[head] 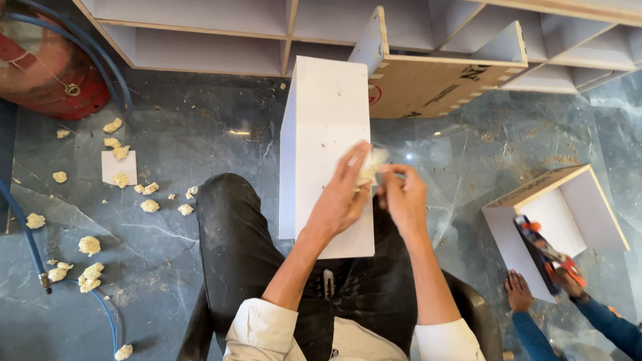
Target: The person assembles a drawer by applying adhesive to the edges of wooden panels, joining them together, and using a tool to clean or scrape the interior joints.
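A white laminated box (324, 127) rests on my lap, its long top face toward me. Above that face my left hand (341, 197) and my right hand (403, 199) meet and pinch a small cream-coloured wad (372, 165) between their fingertips. Both hands hover over the right part of the box's top. My legs in dark trousers (234, 241) show below the box.
Several cream wads (88, 245) and a white card (119, 166) litter the dark marble floor at left, near a red gas cylinder (47, 67) with blue hose. White shelving (200, 33) spans the back. At right another person's hands (518, 292) hold an orange tool (545, 253) on a white box.
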